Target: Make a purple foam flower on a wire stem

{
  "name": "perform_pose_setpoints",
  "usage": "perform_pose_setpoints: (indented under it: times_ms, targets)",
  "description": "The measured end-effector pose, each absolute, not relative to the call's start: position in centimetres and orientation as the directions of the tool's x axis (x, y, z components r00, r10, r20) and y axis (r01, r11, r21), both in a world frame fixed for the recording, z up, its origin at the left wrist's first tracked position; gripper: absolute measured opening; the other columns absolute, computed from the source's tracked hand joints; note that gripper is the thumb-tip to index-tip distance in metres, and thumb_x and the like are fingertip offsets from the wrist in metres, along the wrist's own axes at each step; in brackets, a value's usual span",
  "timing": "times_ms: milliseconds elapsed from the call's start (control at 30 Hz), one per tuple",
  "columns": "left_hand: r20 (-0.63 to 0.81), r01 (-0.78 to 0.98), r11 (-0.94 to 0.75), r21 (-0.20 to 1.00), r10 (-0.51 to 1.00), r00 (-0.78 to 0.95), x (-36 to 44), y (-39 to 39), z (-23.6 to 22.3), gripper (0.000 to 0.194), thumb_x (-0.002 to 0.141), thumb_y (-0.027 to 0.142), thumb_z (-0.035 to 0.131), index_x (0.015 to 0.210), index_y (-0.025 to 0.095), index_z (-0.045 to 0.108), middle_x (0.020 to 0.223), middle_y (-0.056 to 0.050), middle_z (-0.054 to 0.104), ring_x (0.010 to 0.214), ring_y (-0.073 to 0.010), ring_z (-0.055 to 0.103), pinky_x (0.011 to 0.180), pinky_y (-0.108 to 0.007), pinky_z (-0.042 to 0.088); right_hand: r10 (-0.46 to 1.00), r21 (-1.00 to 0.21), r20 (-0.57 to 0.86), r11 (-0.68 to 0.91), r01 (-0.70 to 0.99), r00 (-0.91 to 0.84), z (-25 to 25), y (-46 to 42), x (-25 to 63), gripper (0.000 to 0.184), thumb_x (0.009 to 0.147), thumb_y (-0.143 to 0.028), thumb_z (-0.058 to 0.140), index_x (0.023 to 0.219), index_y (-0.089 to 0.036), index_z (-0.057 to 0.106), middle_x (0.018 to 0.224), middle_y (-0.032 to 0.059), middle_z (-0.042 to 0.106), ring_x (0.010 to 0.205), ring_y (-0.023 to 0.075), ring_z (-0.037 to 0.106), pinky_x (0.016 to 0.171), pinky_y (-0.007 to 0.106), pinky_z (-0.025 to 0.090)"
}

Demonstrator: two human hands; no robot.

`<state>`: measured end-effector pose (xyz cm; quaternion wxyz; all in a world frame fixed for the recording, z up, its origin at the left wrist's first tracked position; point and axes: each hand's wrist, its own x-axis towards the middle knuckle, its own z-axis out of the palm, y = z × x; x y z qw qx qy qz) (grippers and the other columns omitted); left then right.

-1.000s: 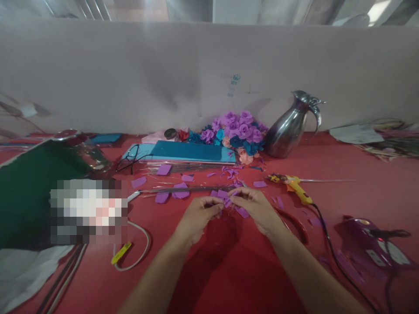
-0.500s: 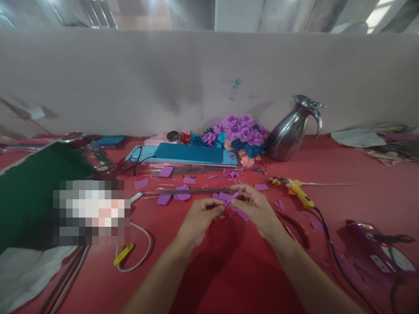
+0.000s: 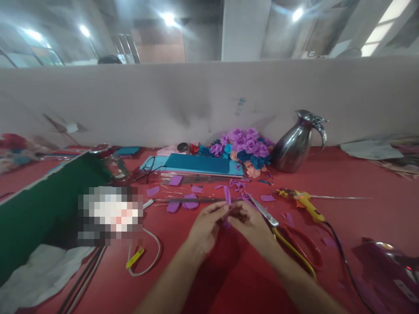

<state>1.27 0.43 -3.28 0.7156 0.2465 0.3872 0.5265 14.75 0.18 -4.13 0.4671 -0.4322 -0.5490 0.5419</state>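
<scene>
Over the red table, a narrow purple paper strip (image 3: 227,194) stands upright between my hands. My left hand (image 3: 207,223) pinches it near its lower end with thumb and index finger. Close beside it, my right hand (image 3: 249,222) has its fingers curled together on the lower part of the purple paper, which they mostly hide. Just right of my right hand lie scissors (image 3: 266,212) with yellow and red handles. Thin wire stems (image 3: 206,200) run behind both hands, with cut purple paper pieces (image 3: 190,201) lying around them.
Paper flowers (image 3: 245,143) and a steel jug (image 3: 294,144) stand by the grey partition. A yellow glue gun (image 3: 309,205) with a black cord lies on the right. Glasses (image 3: 149,169) rest on blue sheets (image 3: 198,163). A green panel (image 3: 49,196) rises at left.
The purple paper now points up between my fingers, where it lay lower and flatter before. My hands have drawn closer together. The camera view has tilted up, and the scissors' blades now show.
</scene>
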Motion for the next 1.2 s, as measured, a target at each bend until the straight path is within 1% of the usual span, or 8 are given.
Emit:
perform_pose_setpoints:
  times_ms: [133,233,400,567,733,967,1100,1200]
  targets:
    - [-0.283,-0.600,0.312,0.737,0.948,0.145,1.1,0.5,-3.3,0.027,0.053,0.023,0.086,0.074,0.014,0.073,0.070,-0.003,0.069,0.064,-0.0103,0.058,0.062,-0.022,0.042,0.972,-0.994,0.100,0.106,0.018,-0.214,-4.5,-0.2,14.1,0.009,0.079,-0.029,0.061,0.082,-0.020,0.064,0.079,0.0014,0.068,0.074,0.0171,0.063,0.072,0.030,0.048]
    - [-0.267,-0.590,0.291,0.753,0.955,0.130,1.1,0.4,-2.9,0.027,0.051,0.025,0.087,0.071,0.014,0.073,0.066,-0.002,0.068,0.058,-0.0097,0.056,0.058,-0.022,0.041,0.968,-0.992,0.116,0.122,0.015,-0.221,-4.5,-0.3,14.3,0.011,0.080,-0.030,0.061,0.080,-0.020,0.065,0.075,0.0006,0.068,0.070,0.0166,0.062,0.068,0.029,0.047]
    - [-0.269,-0.555,0.254,0.792,0.961,0.056,1.4,0.0,-1.8,0.032,0.043,0.028,0.090,0.065,0.014,0.072,0.061,-0.001,0.066,0.055,-0.0092,0.055,0.055,-0.022,0.040,0.958,-0.991,0.122,0.133,0.026,-0.260,-4.2,-0.3,14.8,0.011,0.079,-0.028,0.060,0.079,-0.020,0.067,0.073,0.0006,0.067,0.069,0.0168,0.061,0.069,0.029,0.046]
    - [-0.198,-0.516,0.197,0.834,0.979,0.054,1.3,-0.5,-2.2,0.027,0.051,0.027,0.087,0.067,0.013,0.071,0.063,-0.001,0.065,0.058,-0.0089,0.056,0.058,-0.021,0.042,0.945,-0.996,0.084,0.087,-0.006,-0.316,-4.1,-0.3,14.7,0.012,0.078,-0.027,0.058,0.076,-0.020,0.068,0.070,-0.0003,0.066,0.067,0.0158,0.059,0.066,0.028,0.044]
    - [-0.180,-0.524,0.244,0.816,0.969,0.170,0.7,-0.5,-3.6,0.025,0.058,0.029,0.083,0.066,0.013,0.066,0.057,0.001,0.060,0.047,-0.0105,0.054,0.048,-0.024,0.043,0.923,-0.998,0.020,-0.003,-0.059,-0.384,-4.6,0.0,14.4,0.011,0.076,-0.027,0.060,0.071,-0.020,0.067,0.063,-0.0019,0.064,0.060,0.0139,0.058,0.061,0.027,0.043]
    - [-0.155,-0.551,0.274,0.788,0.955,0.253,0.6,-0.3,-4.4,0.023,0.065,0.029,0.080,0.069,0.012,0.065,0.054,0.004,0.054,0.040,-0.0077,0.049,0.043,-0.023,0.044,0.901,-0.989,-0.055,-0.109,-0.102,-0.430,-4.4,0.1,14.6,0.016,0.072,-0.034,0.067,0.073,-0.018,0.066,0.064,0.0000,0.068,0.056,0.0116,0.057,0.057,0.025,0.041]
    - [-0.164,-0.551,0.281,0.785,0.954,0.253,0.9,-0.2,-4.4,0.027,0.063,0.031,0.081,0.059,0.012,0.063,0.050,0.004,0.052,0.038,-0.0073,0.047,0.040,-0.023,0.044,0.891,-0.983,-0.098,-0.156,-0.096,-0.442,-4.4,0.2,14.7,0.023,0.070,-0.038,0.069,0.076,-0.016,0.067,0.064,0.0022,0.070,0.055,0.0121,0.059,0.054,0.024,0.041]
    - [-0.205,-0.578,0.285,0.765,0.958,0.201,1.1,0.0,-4.4,0.028,0.056,0.030,0.084,0.054,0.013,0.062,0.048,0.004,0.051,0.036,-0.0080,0.046,0.036,-0.023,0.041,0.908,-0.993,-0.070,-0.101,-0.054,-0.412,-4.5,0.0,14.5,0.022,0.071,-0.037,0.069,0.078,-0.017,0.066,0.066,0.0019,0.070,0.056,0.0134,0.060,0.055,0.025,0.043]
